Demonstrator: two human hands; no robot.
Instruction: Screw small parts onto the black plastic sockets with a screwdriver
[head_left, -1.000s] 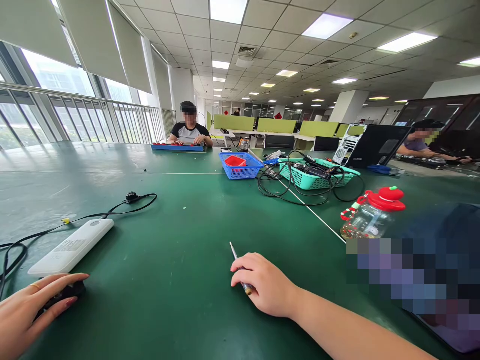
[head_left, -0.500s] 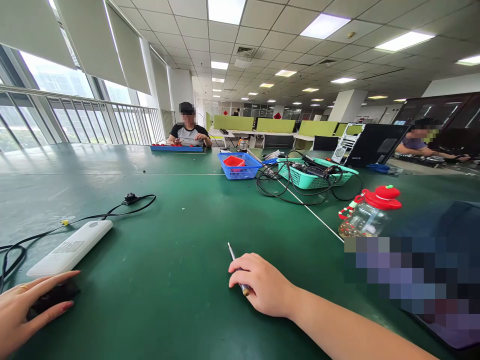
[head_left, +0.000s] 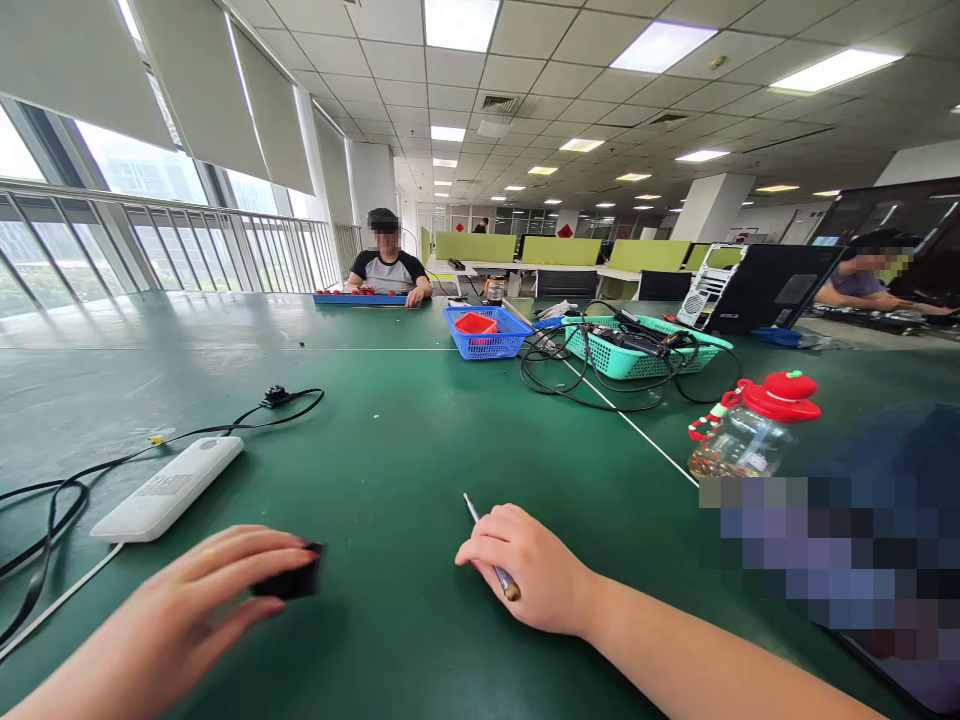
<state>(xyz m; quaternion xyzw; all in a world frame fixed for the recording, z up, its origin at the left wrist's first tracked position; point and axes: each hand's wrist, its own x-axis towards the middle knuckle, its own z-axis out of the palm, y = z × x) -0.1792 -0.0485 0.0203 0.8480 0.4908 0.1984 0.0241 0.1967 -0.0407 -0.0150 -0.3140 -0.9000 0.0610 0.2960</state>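
My left hand (head_left: 202,600), at the lower left, is closed around a small black block-like object (head_left: 291,578). Motion blurs the object and the fingers hide part of it, so its kind does not show. Resting on the green table (head_left: 375,470), my right hand (head_left: 517,570) grips a slim silver pen-like tool (head_left: 507,583). The thin tip points away from me and to the left, and the brownish end sticks out near the palm. A gap of bare tabletop separates the two hands.
A white power strip (head_left: 169,490) with black cables lies at left. Farther off stand a blue basket (head_left: 487,345), a green basket (head_left: 622,362) with cables, and a red-lidded bottle (head_left: 739,440). A co-worker (head_left: 386,268) sits across; another person (head_left: 870,280) is at right.
My left hand has moved right, away from beside the power strip, carrying the black object. My right hand stays in place with the tool, its fingers slightly shifted. The view has turned slightly left.
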